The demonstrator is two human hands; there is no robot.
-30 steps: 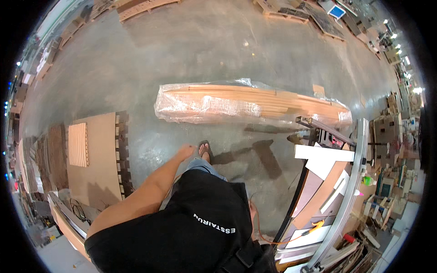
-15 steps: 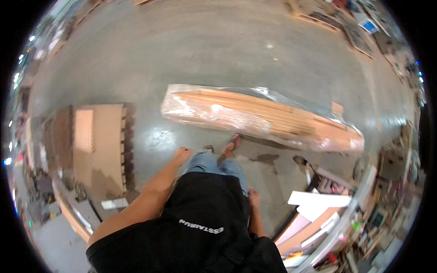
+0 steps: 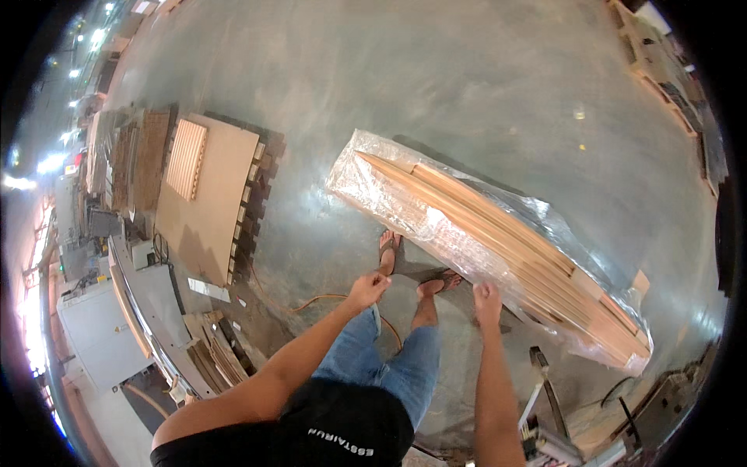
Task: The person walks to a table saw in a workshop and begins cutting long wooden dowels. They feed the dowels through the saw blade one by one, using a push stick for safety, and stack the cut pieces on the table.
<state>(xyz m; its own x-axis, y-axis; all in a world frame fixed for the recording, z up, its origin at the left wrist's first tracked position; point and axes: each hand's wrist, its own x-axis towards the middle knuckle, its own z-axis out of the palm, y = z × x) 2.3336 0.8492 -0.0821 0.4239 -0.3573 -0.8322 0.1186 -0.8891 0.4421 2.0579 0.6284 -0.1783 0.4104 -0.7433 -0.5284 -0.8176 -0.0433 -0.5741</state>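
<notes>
A long bundle of wooden boards (image 3: 482, 233), partly wrapped in clear plastic film (image 3: 405, 206), lies at a slant on the floor in front of me. My left hand (image 3: 369, 289) hangs in front of my body with the fingers curled closed, and nothing shows in it. My right hand (image 3: 487, 296) reaches forward, also with curled fingers. In the picture it overlaps the near edge of the film; whether it touches the film I cannot tell.
Left of me a pallet topped with a brown sheet (image 3: 206, 202) bears a small ribbed panel (image 3: 187, 158). An orange hose (image 3: 319, 299) runs over the floor near my feet. Metal equipment (image 3: 545, 381) stands close on the right; a grey cabinet (image 3: 101, 335) is at the left.
My view has turned and I have stepped to the right end of the pallet. My right hand has come up and forward from beside my hip; the left has also moved forward.
</notes>
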